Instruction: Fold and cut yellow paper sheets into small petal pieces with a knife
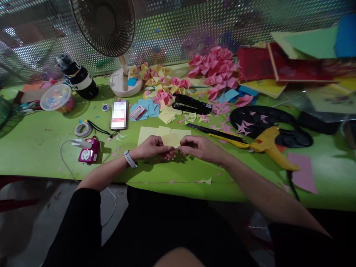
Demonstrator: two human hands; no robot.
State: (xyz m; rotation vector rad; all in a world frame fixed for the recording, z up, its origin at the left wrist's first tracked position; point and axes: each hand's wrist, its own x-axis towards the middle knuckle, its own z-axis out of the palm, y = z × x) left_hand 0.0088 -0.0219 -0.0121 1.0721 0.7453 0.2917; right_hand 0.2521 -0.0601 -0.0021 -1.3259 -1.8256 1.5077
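Note:
A small pale yellow paper point(171, 140) is held between my two hands above the green table. My left hand point(154, 146), with a white band on the wrist, pinches the paper's lower left corner. My right hand point(198, 147) pinches its right corner, and the fingertips of both hands nearly meet at the lower edge. Behind the held paper lie more pale yellow sheets point(147, 134). A box cutter point(211, 130) with a black blade end rests to the right of my right hand. Beyond the hands is a black stapler point(191, 104).
Pink folded paper pieces point(214, 66) are heaped at the back. A yellow glue gun point(275, 144) lies at the right. A fan point(126, 87), a black bottle point(80, 79), a phone point(119, 115), a tape roll point(82, 129) and a purple power adapter point(89, 151) stand or lie left.

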